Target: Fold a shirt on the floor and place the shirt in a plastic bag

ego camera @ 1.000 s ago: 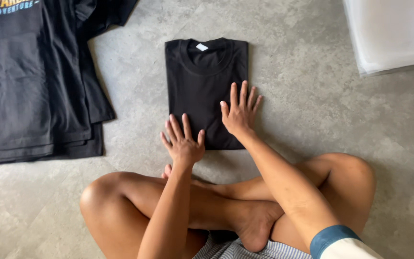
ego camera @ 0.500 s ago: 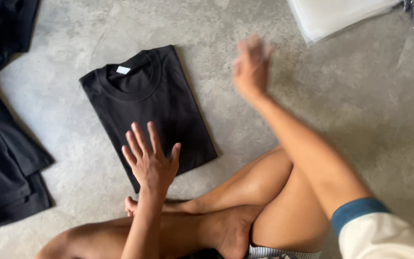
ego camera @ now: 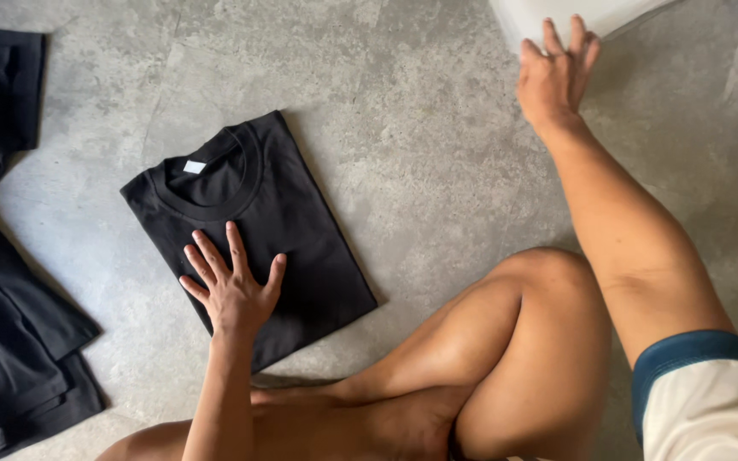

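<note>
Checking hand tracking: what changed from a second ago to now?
The right hand left the folded black T-shirt and reached out to the upper right, where its fingers now touch the edge of the white stack. Nothing is gripped. The left hand stayed flat, fingers spread, on the shirt. The shirt remains folded on the concrete floor, with the pile of dark shirts to its left.

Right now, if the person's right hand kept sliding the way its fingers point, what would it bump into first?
The right hand points up and away, and its fingertips already seem to reach the edge of the white stack on the concrete floor. That stack comes first, though whether they actually touch is unclear.
</note>
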